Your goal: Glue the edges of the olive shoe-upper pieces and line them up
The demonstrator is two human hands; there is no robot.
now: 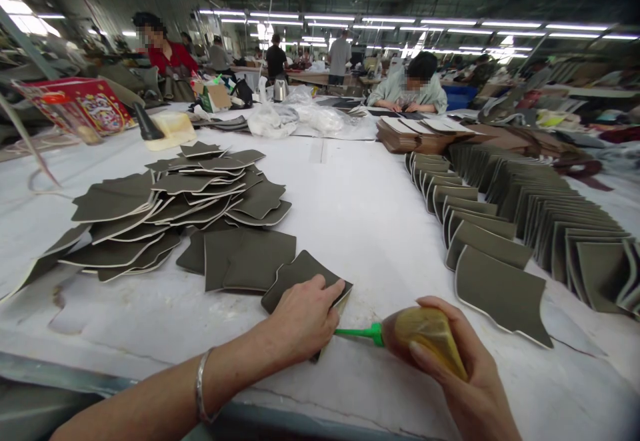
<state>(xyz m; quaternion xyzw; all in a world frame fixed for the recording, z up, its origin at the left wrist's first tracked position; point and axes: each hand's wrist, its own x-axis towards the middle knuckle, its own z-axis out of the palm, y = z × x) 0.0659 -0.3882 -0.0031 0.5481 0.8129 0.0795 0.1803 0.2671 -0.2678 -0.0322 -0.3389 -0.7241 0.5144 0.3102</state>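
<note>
The tabletop (345,208) offers passage between the panel heap (187,181) and panel row (487,241), until plastic bags (300,118) block it.

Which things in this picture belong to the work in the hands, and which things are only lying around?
Likely in the work: bottle in the right hand; dark piece under the left hand; piled pieces; lined-up pieces.

Likely only lying around: kettle; cardboard box; clear plastic.

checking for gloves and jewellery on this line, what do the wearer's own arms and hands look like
The left hand is gloveless; a narrow, shiny silver-coloured bangle rings the bare left forearm above the wrist. The right hand is gloveless too, with no bangle in view. No sleeve shows on either arm.
</note>
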